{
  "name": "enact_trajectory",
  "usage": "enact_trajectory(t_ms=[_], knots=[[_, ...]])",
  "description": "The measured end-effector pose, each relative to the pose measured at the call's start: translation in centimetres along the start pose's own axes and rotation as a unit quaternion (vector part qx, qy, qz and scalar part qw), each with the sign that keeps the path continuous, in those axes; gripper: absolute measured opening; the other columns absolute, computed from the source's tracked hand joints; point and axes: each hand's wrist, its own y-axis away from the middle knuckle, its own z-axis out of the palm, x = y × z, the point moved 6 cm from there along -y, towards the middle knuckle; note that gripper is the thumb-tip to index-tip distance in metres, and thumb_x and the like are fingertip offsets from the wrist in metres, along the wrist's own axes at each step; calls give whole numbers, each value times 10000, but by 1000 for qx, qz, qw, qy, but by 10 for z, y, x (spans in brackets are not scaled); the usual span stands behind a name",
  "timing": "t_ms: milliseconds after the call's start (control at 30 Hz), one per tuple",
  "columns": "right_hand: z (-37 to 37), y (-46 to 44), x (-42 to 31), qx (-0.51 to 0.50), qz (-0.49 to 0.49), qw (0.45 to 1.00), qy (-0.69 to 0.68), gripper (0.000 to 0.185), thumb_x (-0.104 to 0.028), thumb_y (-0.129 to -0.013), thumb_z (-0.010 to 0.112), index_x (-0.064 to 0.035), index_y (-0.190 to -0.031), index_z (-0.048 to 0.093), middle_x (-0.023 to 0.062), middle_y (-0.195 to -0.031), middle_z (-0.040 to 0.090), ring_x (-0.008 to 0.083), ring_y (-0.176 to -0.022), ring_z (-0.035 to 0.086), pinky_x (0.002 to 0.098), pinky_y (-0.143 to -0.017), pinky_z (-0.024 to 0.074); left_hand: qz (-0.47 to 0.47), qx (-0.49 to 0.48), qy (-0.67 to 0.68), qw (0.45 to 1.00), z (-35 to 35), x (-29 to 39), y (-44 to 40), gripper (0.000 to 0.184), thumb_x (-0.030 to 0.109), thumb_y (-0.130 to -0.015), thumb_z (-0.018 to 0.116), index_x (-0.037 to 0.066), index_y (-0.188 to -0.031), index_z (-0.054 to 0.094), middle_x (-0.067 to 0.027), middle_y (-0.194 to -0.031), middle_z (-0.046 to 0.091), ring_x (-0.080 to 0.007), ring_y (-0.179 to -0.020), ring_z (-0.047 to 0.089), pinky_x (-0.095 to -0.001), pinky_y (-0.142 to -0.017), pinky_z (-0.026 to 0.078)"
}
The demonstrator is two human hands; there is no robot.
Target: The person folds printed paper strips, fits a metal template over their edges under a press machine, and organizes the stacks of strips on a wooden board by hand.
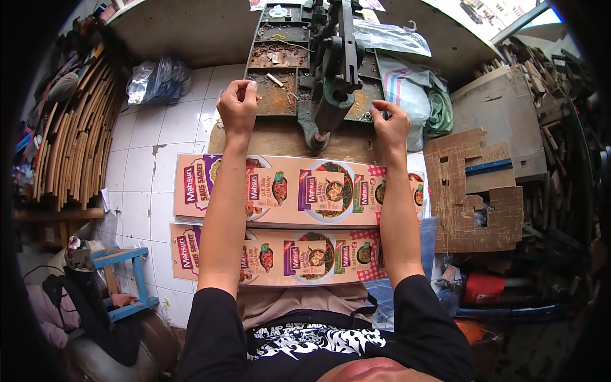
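Note:
My left hand (238,107) is raised at the left edge of a rusty metal tray (272,118) with compartments, its fingers curled and pinched together. Small loose bits and a short white stick (275,79) lie in that tray. On the other side of a dark cast-iron press (331,105), my right hand (391,125) has thumb and fingertips drawn together. Anything pinched in either hand is too small to make out. Under my forearms lie two long printed Mahsuri boards, a far one (289,207) and a near one (273,277) closer to my body.
Long brown strips (76,146) stand stacked at the left, above a blue frame (137,274). To the right are a white sack (407,89), a cut brown board (445,219) and piled scrap. A plastic bag (159,79) sits on the white tiles.

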Motion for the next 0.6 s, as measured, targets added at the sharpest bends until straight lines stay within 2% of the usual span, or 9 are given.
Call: enact_trajectory(t_ms=[333,600], knots=[[2,-3,5,-3,21,1000,17,211,-287,-764,766,-196,-954,772,27,-911,737,245,-963,631,385,-948,436,-7,-1,3,1000,0,4,2,149,151,-925,642,5,-924,673,-11,-668,632,-39,-546,544,-197,-497,437],[4,-5,8,22,8,1000,9,188,-272,-761,764,-182,-926,772,41,-896,735,251,-920,644,379,-901,474,-5,4,-1,1000,0,3,1,146,143,-923,638,1,-925,674,-17,-674,638,-44,-549,549,-199,-498,442]])
